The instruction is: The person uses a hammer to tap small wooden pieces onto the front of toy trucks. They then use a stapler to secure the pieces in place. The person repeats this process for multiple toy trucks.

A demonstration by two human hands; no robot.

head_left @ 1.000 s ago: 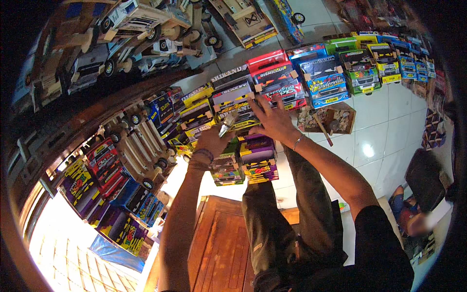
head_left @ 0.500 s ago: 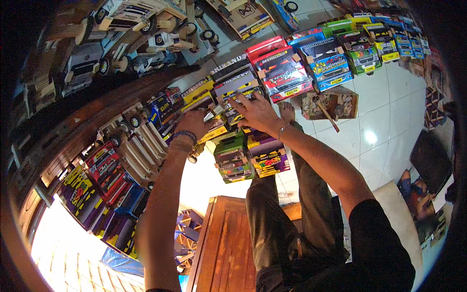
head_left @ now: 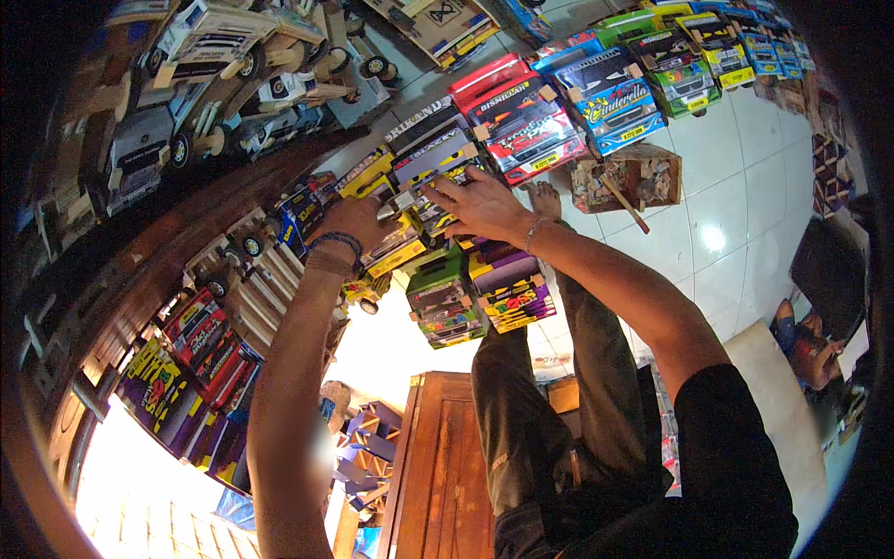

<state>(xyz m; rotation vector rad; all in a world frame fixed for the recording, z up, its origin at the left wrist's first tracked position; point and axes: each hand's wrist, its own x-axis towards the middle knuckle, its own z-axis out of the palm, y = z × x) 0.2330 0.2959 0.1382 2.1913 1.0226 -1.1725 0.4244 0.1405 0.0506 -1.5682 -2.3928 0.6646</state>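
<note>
My right hand (head_left: 480, 207) lies over the front of a grey, black and yellow toy truck (head_left: 433, 166), its fingers stretched out and apart. To its left, my left hand (head_left: 352, 222) is bent over a yellow toy truck (head_left: 396, 250), with its fingers curled. A small pale piece (head_left: 402, 199) shows between the two hands. Whether the left fingers grip it I cannot make out. Just below the hands stand a green toy truck (head_left: 442, 293) and a purple and yellow one (head_left: 507, 279).
A red toy truck (head_left: 526, 126) and a blue one (head_left: 605, 102) stand in a row curving right. Beside them is a wooden box (head_left: 643, 182) with a stick across it. Unpainted wooden toy trucks (head_left: 209, 56) crowd the upper left. A brown wooden panel (head_left: 438, 466) stands near my legs.
The view has shifted slightly, with the toy row now a little further left and up. My left hand has moved slightly left; my right hand stays on the grey truck's front.
</note>
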